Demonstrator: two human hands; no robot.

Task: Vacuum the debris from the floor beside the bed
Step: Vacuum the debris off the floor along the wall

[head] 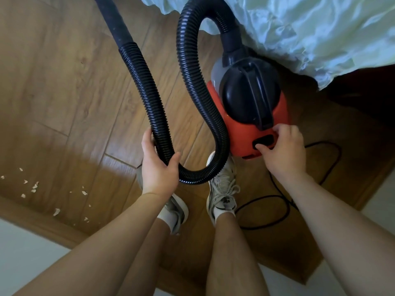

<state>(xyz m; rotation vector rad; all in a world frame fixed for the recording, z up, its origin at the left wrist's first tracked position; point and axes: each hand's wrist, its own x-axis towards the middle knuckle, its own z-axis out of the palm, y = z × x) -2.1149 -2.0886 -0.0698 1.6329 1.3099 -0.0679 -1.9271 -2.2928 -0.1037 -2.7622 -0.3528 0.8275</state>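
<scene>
A red and black canister vacuum stands on the wooden floor beside the bed. Its black ribbed hose loops from the top of the canister down past my feet and up to the top left, where it joins a rigid black tube. My left hand grips the hose at the bottom of the loop. My right hand rests on the red base of the canister, thumb and fingers around a black switch. Small pale scraps of debris lie scattered on the floor at the left.
A pale rumpled bedsheet hangs over the bed's edge at the top right, with a dark gap under it. A black power cord coils on the floor right of my shoes. White wall and wooden skirting run along the bottom.
</scene>
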